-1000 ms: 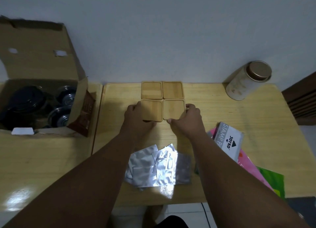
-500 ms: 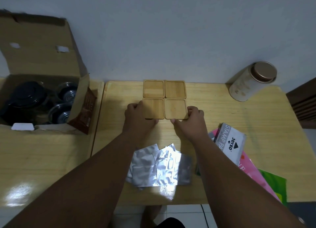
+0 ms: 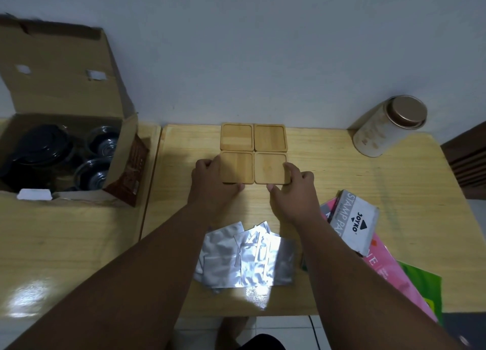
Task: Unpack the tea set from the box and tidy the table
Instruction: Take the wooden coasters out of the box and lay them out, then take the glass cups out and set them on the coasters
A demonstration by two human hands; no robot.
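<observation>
Four square wooden coasters lie in a two-by-two block at the back of the table (image 3: 368, 181). My left hand (image 3: 213, 184) grips the near-left coaster (image 3: 240, 167) by its left and front edges. My right hand (image 3: 294, 192) pinches the near-right coaster (image 3: 269, 167) at its right front corner. The far-left coaster (image 3: 236, 136) and far-right coaster (image 3: 270, 137) lie untouched against the wall. An open cardboard box (image 3: 60, 73) at the left holds a black teapot (image 3: 39, 150) and glass cups (image 3: 104, 142).
Several silver foil sachets (image 3: 244, 257) lie between my forearms near the front edge. A round tin with a brown lid (image 3: 386, 126) stands at the back right. A grey stamp pad box (image 3: 352, 221) lies on pink and green packets (image 3: 389, 268). A brown packet (image 3: 134, 171) leans on the box.
Both hands have nudged the two near coasters up against the far pair. The near-left coaster now sits square with the others.
</observation>
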